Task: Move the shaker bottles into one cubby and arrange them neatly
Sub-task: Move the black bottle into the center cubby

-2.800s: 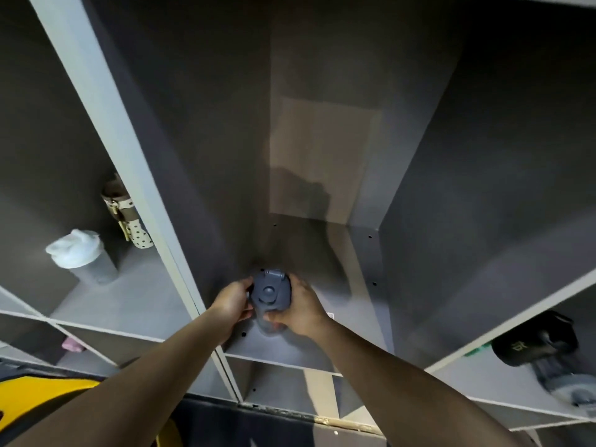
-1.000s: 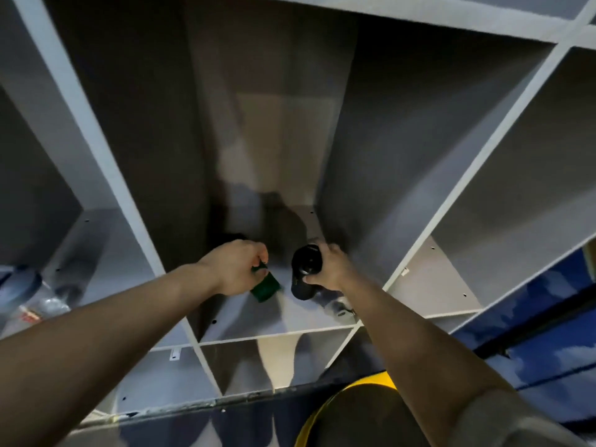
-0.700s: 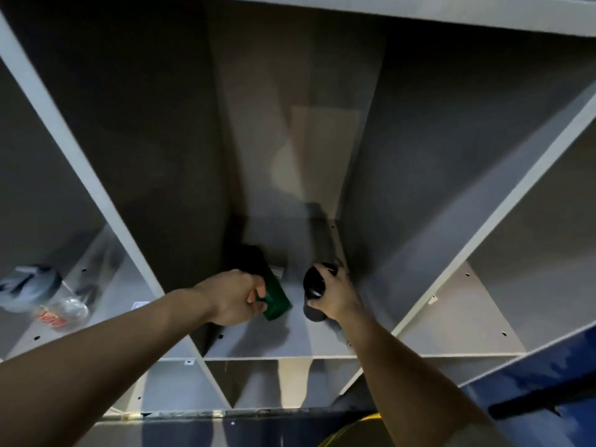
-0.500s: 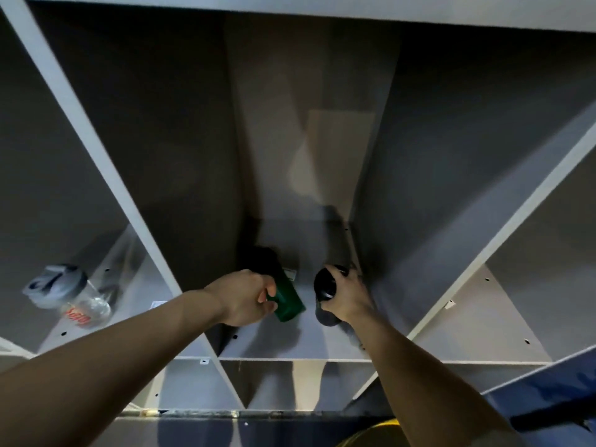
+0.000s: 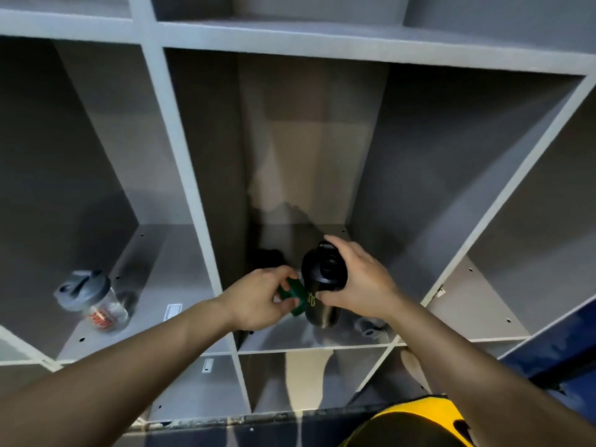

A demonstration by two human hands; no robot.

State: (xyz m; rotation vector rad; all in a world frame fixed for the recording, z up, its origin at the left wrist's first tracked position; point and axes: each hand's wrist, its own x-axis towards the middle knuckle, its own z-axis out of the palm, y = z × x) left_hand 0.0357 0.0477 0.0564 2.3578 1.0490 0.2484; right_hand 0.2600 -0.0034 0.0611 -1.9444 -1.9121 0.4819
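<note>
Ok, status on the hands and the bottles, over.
Left hand on green bottle, right hand on black shaker, both in middle cubby. Clear shaker waits in left cubby. Nothing blocking.

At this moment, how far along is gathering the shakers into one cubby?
Partway. In hand: the right hand grips the black shaker and the left hand a green bottle, both in the middle cubby. Left: the clear shaker stands alone in the left cubby.

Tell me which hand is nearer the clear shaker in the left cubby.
Left. The left hand grips a green bottle one cubby over from the clear shaker; the right hand holds the black shaker farther right.
</note>
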